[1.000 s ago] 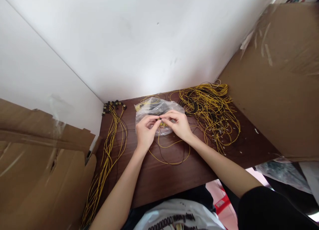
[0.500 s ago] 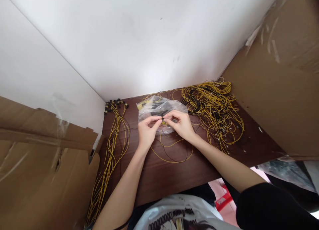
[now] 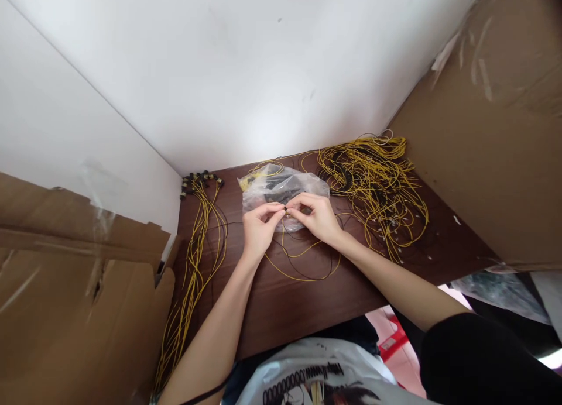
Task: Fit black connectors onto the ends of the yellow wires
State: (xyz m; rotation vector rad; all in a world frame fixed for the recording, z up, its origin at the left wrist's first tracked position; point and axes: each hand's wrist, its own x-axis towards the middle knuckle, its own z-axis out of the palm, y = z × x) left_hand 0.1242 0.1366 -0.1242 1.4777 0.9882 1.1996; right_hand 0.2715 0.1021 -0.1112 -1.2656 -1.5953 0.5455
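My left hand and my right hand meet fingertip to fingertip over the front of a clear plastic bag. Both are closed in a pinch around one small black connector, mostly covered by the fingers. From it a yellow and black wire hangs down and loops on the brown table. Inside the bag, dark pieces and some yellow ones show through the plastic.
At right lies a tangled heap of yellow and black wires. To the left is a bundle of yellow wires with black connectors at its far end. Cardboard sheets flank the table, and a white wall closes the back.
Both hands stay pinched together at nearly the same spot, with only slight finger movement. The whole view has shifted a little.
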